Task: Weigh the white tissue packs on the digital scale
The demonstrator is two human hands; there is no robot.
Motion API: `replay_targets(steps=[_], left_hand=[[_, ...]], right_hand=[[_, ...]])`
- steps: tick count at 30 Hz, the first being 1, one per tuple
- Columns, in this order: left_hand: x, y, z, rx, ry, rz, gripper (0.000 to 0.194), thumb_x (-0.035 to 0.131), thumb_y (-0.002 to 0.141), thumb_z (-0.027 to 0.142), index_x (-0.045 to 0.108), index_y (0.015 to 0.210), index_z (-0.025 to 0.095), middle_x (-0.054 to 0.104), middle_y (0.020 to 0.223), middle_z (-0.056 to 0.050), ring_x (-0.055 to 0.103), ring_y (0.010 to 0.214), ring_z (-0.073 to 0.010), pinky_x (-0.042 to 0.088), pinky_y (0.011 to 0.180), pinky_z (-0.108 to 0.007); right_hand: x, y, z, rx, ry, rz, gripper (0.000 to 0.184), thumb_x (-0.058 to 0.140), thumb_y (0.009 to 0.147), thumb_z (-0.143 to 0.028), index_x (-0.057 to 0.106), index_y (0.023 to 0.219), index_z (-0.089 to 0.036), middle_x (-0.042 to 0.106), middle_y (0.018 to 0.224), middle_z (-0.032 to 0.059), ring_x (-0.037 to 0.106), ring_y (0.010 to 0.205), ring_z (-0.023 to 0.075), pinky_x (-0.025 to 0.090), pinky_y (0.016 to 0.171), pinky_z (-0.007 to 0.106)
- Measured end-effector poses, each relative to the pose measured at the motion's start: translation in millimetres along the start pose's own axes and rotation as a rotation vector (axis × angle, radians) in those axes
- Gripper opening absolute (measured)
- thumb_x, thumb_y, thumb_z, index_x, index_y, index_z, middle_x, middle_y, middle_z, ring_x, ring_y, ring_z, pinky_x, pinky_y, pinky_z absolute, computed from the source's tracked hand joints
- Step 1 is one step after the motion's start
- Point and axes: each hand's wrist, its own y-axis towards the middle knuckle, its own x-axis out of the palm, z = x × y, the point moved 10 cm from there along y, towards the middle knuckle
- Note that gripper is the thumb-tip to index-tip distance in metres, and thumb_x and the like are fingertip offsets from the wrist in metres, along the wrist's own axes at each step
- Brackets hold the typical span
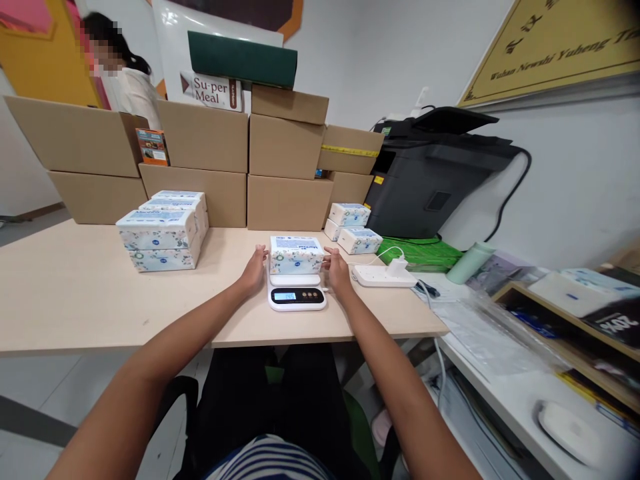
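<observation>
A white tissue pack point(297, 257) with blue print and a floral border lies on a white digital kitchen scale point(297, 303). The scale's small display is lit, its digits too faint to read surely. My left hand point(254, 270) is beside the pack's left end, fingers extended, a slight gap between them and the wrapper. At the opposite end, my right hand point(337, 269) has its fingers apart, close to the pack; whether they touch it I cannot tell. Left on the table are stacked tissue packs point(163, 230). Several more packs point(359, 240) sit at the back right.
Cardboard boxes point(290, 200) form a wall along the table's back. To the right are a power strip point(383, 275) with a plugged-in cable, a black printer point(425, 180) and a green bottle point(470, 263). A person point(133, 93) is behind the boxes.
</observation>
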Motion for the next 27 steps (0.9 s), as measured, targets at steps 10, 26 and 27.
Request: replay_targets(steps=[10,26,27], left_hand=[[6.8,-9.7,11.7,-0.004,0.063,-0.016,0.071,0.024,0.118,0.052,0.042,0.17,0.007,0.047,0.175,-0.023,0.041,0.166,-0.034,0.034,0.135,-0.047],[-1.3,-2.6,14.1,0.037,0.109,0.009,0.072,0.023,0.116,0.058,0.043,0.168,0.012,0.047,0.175,-0.022,0.041,0.166,-0.034,0.028,0.138,-0.053],[-4.5,-2.7,17.7,0.047,0.102,0.029,0.074,0.021,0.116,0.06,0.041,0.169,0.013,0.043,0.178,-0.022,0.038,0.168,-0.0337,0.026,0.139,-0.053]], right_hand=[[1.9,-3.2,-7.0,-0.01,-0.049,-0.019,0.096,0.038,0.091,-0.094,0.074,0.135,-0.017,0.079,0.097,0.0087,0.075,0.086,0.0232,0.06,0.085,0.037],[2.0,-2.6,-10.7,-0.019,-0.185,-0.054,0.084,0.024,0.105,-0.076,0.066,0.147,-0.016,0.078,0.12,0.0158,0.077,0.1,0.0263,0.061,0.097,0.042],[-0.1,-3.1,-12.7,-0.023,-0.197,-0.046,0.082,0.025,0.106,-0.073,0.06,0.153,-0.017,0.075,0.133,0.0181,0.077,0.108,0.028,0.061,0.1,0.044]])
